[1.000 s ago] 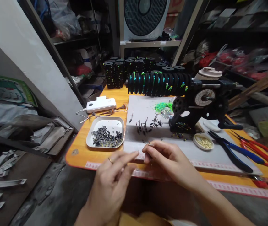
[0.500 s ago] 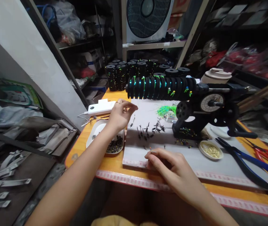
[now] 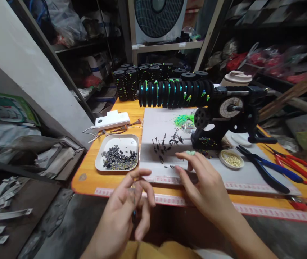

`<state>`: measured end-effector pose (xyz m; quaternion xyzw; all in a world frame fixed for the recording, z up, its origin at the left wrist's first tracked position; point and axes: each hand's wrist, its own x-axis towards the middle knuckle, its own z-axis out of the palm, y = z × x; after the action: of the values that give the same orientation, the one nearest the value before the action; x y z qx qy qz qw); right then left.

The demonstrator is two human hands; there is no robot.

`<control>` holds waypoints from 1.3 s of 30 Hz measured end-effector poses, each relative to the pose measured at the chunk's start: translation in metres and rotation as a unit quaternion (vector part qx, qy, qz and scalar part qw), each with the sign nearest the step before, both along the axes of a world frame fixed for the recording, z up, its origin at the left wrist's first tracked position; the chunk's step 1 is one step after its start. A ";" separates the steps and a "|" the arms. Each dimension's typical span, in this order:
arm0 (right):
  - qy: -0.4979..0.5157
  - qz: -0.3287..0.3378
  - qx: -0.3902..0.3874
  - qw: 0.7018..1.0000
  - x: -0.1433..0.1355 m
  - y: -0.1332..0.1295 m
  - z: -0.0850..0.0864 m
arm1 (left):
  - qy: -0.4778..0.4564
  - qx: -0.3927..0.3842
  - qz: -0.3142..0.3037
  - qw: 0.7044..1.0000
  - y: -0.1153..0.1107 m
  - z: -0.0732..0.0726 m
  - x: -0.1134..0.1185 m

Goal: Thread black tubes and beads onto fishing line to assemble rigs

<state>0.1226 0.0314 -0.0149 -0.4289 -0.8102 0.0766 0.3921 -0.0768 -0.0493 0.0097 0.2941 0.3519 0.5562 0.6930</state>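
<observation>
My left hand (image 3: pixel 133 203) is low in front of the table edge, its fingers curled round a small dark piece with a blue tip (image 3: pixel 134 213); most of that piece is hidden. Above the front of the grey board (image 3: pixel 149 124) is my right hand (image 3: pixel 203 180), thumb and forefinger apart with nothing visible between them. Tiny dark pieces (image 3: pixel 171 166) lie by its thumb tip. Farther back on the board are several black stems with thicker ends (image 3: pixel 161 146). To the left, a white tray (image 3: pixel 98 158) holds many small black and brass-coloured parts.
A black hand-cranked device (image 3: pixel 210 133) carries a ridged roller (image 3: pixel 169 94) with green and blue bits. Behind it stand black spools (image 3: pixel 119 86). Bright green strands (image 3: pixel 183 119), a dish of gold bits (image 3: pixel 231 167), blue pliers (image 3: pixel 266 172), red pliers (image 3: pixel 290 169) and a white power bank (image 3: pixel 112 119) also lie around.
My left hand has come down and toward me from beside the roller's left end, uncovering the tray. My right thumb and forefinger have parted from a pinch. The view has shifted slightly.
</observation>
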 end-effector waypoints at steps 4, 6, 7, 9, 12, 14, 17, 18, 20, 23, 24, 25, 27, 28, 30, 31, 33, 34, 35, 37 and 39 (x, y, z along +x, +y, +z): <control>0.037 0.068 0.070 0.995 -0.004 -0.030 0.005 | -0.024 -0.106 -0.002 0.994 -0.036 -0.019 0.001; 0.034 0.145 0.077 0.986 -0.011 -0.043 0.004 | -0.027 -0.131 0.005 0.991 -0.046 -0.028 -0.001; 0.029 0.179 0.074 0.981 -0.015 -0.047 0.002 | -0.019 -0.136 0.014 0.990 -0.048 -0.032 -0.002; 0.021 0.219 0.056 0.974 -0.025 -0.050 -0.003 | 0.020 -0.134 0.039 0.990 -0.048 -0.038 -0.005; 0.016 0.224 0.014 0.974 -0.038 -0.046 -0.011 | 0.147 -0.111 0.038 0.982 -0.043 -0.043 -0.012; 0.028 0.216 -0.008 0.976 -0.042 -0.040 -0.013 | 0.256 -0.089 -0.003 0.963 -0.041 -0.042 -0.019; 0.045 0.197 -0.018 0.979 -0.039 -0.035 -0.011 | 0.393 -0.047 0.003 0.918 -0.039 -0.035 -0.034; 0.048 0.190 -0.021 0.980 -0.037 -0.034 -0.010 | 0.434 -0.025 0.041 0.900 -0.036 -0.032 -0.039; 0.052 0.178 -0.029 0.982 -0.034 -0.034 -0.009 | 0.517 0.032 0.134 0.845 -0.025 -0.024 -0.046; 0.061 0.169 -0.041 0.983 -0.032 -0.036 -0.010 | 0.619 0.122 0.205 0.748 0.011 -0.013 -0.048; 0.065 0.169 -0.041 0.983 -0.032 -0.038 -0.010 | 0.635 0.146 0.214 0.727 0.027 -0.010 -0.047; 0.068 0.171 -0.040 0.982 -0.032 -0.040 -0.010 | 0.645 0.166 0.217 0.714 0.043 -0.008 -0.045; 0.074 0.177 -0.038 0.981 -0.032 -0.043 -0.009 | 0.644 0.191 0.196 0.714 0.072 -0.004 -0.039; 0.077 0.180 -0.037 0.980 -0.032 -0.045 -0.008 | 0.639 0.200 0.185 0.719 0.083 -0.003 -0.036; 0.085 0.179 -0.033 0.980 -0.028 -0.047 -0.007 | 0.621 0.216 0.165 0.736 0.094 -0.001 -0.032; 0.087 0.176 -0.032 0.980 -0.026 -0.048 -0.007 | 0.607 0.223 0.156 0.747 0.093 -0.001 -0.030; 0.080 0.164 -0.027 0.983 -0.021 -0.047 -0.009 | 0.567 0.232 0.140 0.778 0.083 0.000 -0.027; 0.071 0.157 -0.023 0.985 -0.019 -0.047 -0.012 | 0.542 0.235 0.132 0.796 0.074 0.000 -0.026; 0.059 0.153 -0.016 0.986 -0.017 -0.046 -0.014 | 0.517 0.236 0.126 0.813 0.065 0.000 -0.025; 0.033 0.152 0.009 0.988 -0.018 -0.044 -0.020 | 0.436 0.235 0.132 0.859 0.047 0.001 -0.022; 0.003 0.170 0.030 0.985 -0.023 -0.045 -0.025 | 0.275 0.209 0.146 0.927 0.033 0.003 -0.020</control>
<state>0.0995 -0.0132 -0.0404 -0.2726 -0.8720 0.1192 0.3887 -0.0966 -0.0165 0.0130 0.5191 0.4439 0.6089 0.4033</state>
